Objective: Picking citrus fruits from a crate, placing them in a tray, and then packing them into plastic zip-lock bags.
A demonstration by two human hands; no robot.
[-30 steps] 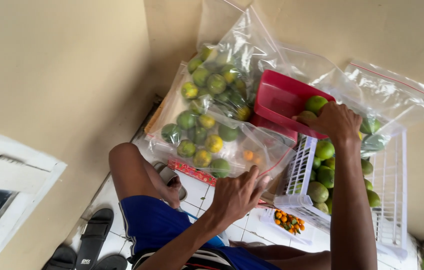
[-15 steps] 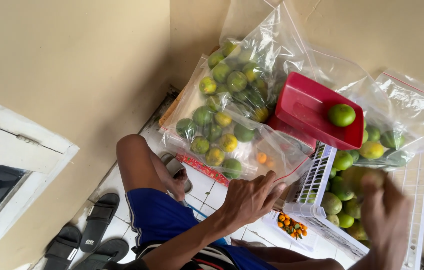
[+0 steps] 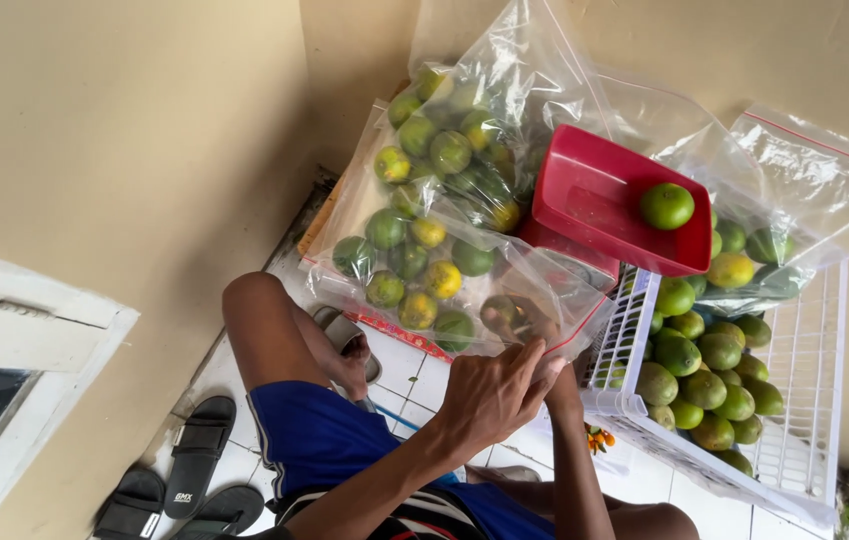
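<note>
A clear plastic bag holding several green and yellow limes lies in front of me. My left hand pinches its open edge near the red seal strip. My right hand comes up beside it to the bag's mouth, mostly hidden behind the left hand and the plastic. Just past the bag stands a red tray with a single green lime on it. A white slatted basket at the right holds several more limes.
A second filled bag lies behind the first, and clear bags lie over the basket's far end. My bare knee and blue shorts are at the lower left. Black sandals rest on the white tiles by a beige wall.
My right hand left the lime on the red tray, swung down past the basket and came to the bag's mouth next to my left hand. The left hand stayed on the bag.
</note>
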